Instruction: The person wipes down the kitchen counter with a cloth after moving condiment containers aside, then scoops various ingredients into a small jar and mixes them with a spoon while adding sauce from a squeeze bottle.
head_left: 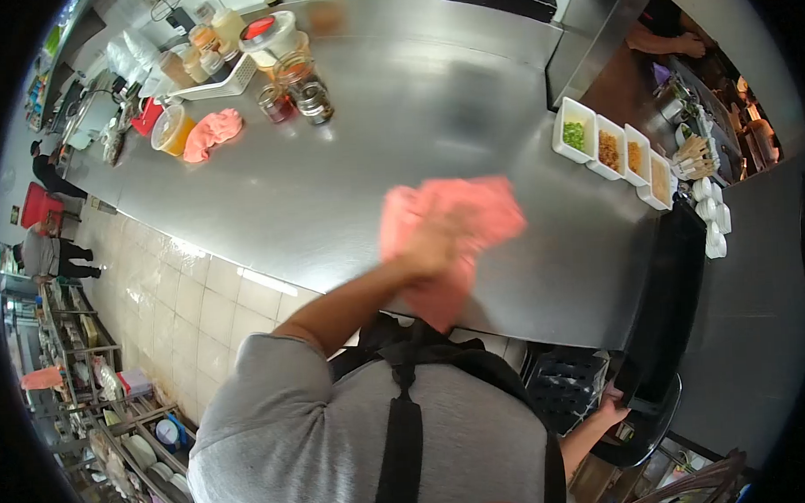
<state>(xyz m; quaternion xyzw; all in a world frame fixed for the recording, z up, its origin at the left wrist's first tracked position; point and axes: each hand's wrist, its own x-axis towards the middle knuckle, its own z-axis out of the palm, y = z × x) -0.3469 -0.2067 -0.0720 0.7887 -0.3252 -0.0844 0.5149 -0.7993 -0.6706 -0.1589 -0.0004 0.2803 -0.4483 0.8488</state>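
A pink cloth point(499, 214) lies spread and creased on the steel counter point(330, 210) in front of my body. My left hand point(435, 243) is pressed onto it with the fingers smeared by motion, and the cloth bunches around the hand. Down at the lower right, below counter height, my right hand point(610, 409) is closed at the edge of something black. What its fingers grip is partly hidden. Just left of that hand is a black crate point(567, 383) with holes in it.
White tubs point(574, 132) of chopped toppings line the counter's right end. Glass jars point(313, 104), a second pink cloth point(212, 134), an orange-filled tub point(173, 129) and a white basket point(228, 83) of bottles stand at the back left. Other people point(57, 253) are farther left and behind the right-hand opening.
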